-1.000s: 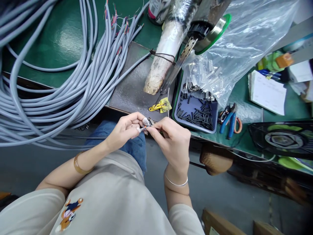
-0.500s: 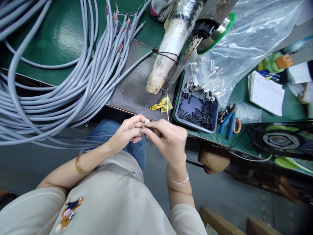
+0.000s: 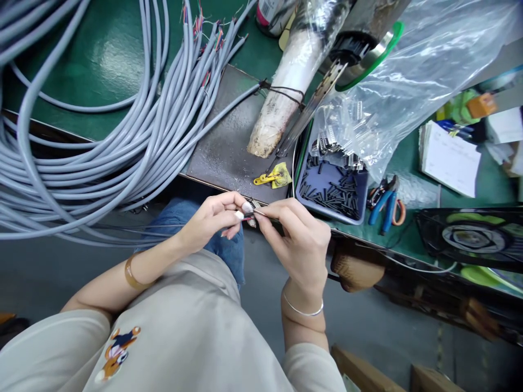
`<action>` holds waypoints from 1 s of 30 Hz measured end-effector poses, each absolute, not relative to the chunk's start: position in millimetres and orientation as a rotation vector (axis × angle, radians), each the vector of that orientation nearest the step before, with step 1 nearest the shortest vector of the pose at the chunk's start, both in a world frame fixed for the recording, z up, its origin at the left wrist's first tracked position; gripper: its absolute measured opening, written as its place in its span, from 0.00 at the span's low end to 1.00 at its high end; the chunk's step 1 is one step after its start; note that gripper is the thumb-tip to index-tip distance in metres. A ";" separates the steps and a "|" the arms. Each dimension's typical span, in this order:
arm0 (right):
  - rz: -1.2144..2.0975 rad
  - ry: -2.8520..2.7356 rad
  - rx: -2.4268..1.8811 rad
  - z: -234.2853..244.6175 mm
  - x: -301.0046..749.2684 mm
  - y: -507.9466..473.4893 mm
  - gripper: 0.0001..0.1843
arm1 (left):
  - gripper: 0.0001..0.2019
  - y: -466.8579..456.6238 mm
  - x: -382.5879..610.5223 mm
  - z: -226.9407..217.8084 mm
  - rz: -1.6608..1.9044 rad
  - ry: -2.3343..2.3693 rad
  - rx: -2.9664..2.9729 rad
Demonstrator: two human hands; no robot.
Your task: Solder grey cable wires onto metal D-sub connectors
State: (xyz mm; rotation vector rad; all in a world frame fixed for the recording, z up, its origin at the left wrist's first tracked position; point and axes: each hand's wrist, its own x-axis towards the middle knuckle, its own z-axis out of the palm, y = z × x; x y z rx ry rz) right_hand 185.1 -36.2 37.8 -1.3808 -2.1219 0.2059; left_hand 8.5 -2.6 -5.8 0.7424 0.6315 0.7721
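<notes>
My left hand (image 3: 212, 218) and my right hand (image 3: 300, 239) meet just below the bench edge, fingertips pinched together. Between them sits a small metal connector (image 3: 254, 206) with thin coloured wires at the end of a grey cable. The left fingers pinch the cable end and connector. The right thumb and forefinger are closed on a fine wire or small part at the connector; I cannot make out which. A blue tray (image 3: 333, 188) of short black tube pieces lies just right of the hands.
A thick bundle of grey cables (image 3: 102, 141) loops across the green bench at left. A dark metal plate (image 3: 229, 136) holds a yellow clip (image 3: 269, 177). Blue-handled cutters (image 3: 384, 204), a clear plastic bag (image 3: 400, 71), a wrapped tool (image 3: 286, 92), a notepad (image 3: 449, 158) and a fan (image 3: 469, 237) lie right.
Both hands stayed together at the bench edge, shifting slightly right. The fingers re-gripped, and the connector shows again between the fingertips after being hidden half a second ago.
</notes>
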 end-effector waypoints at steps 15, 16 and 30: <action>0.227 -1.413 -1.324 17.0 180.3 -49.4 0.16 | 0.13 9.2 8.8 2.7 1.018 0.865 0.881; 0.281 -1.449 -1.356 14.4 179.4 -47.3 0.14 | 0.12 10.3 9.9 3.4 1.020 0.872 0.894; 0.565 -1.377 -1.327 1.9 174.1 -13.6 0.07 | 0.07 33.7 27.8 9.4 1.156 1.016 1.195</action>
